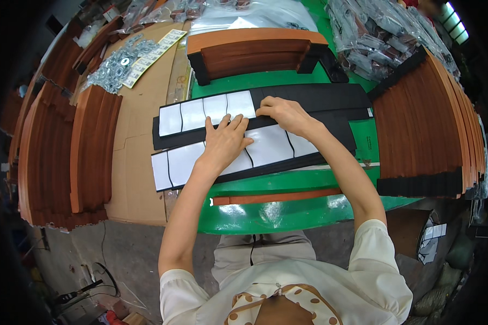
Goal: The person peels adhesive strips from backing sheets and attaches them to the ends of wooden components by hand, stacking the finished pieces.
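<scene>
Two long black panels lie one beyond the other in front of me, an upper black panel and a lower black panel. White sheets with thin black dividing lines cover the left part of the upper one. More white sheets run along the lower one. My left hand presses down with spread fingers, its fingertips at the near edge of the upper white sheets. My right hand has its fingers bent together at the right end of those sheets; what they pinch is hidden.
A brown wooden-looking curved piece stands beyond the panels. Stacks of brown boards flank the green table, left and right. Metal washers and a label strip lie on cardboard. Plastic-wrapped parts are piled far right.
</scene>
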A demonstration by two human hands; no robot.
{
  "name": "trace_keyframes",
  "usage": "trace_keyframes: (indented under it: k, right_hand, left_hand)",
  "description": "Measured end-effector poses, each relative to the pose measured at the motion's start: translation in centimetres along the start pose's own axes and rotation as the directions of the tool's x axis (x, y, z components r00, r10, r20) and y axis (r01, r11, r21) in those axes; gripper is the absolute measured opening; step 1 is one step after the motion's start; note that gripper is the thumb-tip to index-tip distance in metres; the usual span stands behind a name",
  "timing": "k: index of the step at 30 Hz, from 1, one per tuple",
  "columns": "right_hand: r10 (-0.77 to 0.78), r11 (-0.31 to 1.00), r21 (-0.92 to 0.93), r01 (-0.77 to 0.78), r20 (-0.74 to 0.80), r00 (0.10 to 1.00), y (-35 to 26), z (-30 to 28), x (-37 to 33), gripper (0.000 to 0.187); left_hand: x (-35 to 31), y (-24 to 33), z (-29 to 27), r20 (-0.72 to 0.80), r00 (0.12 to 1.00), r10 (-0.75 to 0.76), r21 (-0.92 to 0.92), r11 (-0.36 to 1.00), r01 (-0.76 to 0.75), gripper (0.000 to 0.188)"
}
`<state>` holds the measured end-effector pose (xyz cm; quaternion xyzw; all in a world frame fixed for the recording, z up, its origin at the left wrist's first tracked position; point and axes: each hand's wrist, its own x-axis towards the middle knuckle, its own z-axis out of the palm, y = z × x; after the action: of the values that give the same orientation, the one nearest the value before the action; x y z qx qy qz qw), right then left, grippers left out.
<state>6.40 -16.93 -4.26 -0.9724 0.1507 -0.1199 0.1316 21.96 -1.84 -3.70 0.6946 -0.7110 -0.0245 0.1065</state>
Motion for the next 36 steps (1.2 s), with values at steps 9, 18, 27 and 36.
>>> trace_keyframes:
  k: [9,18,27,36]
  right_hand:
    - [-0.213,0.94,-0.196,0.28,0.302,0.929,2.0,-0.2,3.8,0.024]
    - [-0.308,0.863,-0.264,0.43,0.399,0.864,2.0,-0.3,5.8,0.012]
    - [-0.131,0.985,-0.071,0.16,0.302,0.944,3.4,-0.5,3.3,0.031]
    - [-0.222,0.915,-0.219,0.339,0.428,0.876,2.3,-1.2,4.2,0.027]
  left_hand:
    - [1.5,-1.1,2.3,0.188,0.976,-0.107,0.073,0.993,0.095,0.055]
    - [1.5,-1.4,3.5,0.031,0.999,-0.028,0.042,0.999,0.026,0.053]
    - [1.5,-1.3,3.7,0.02,1.0,-0.021,0.062,0.998,0.02,0.053]
    - [1.4,-1.3,3.7,0.055,0.997,-0.047,0.049,0.998,0.045,0.053]
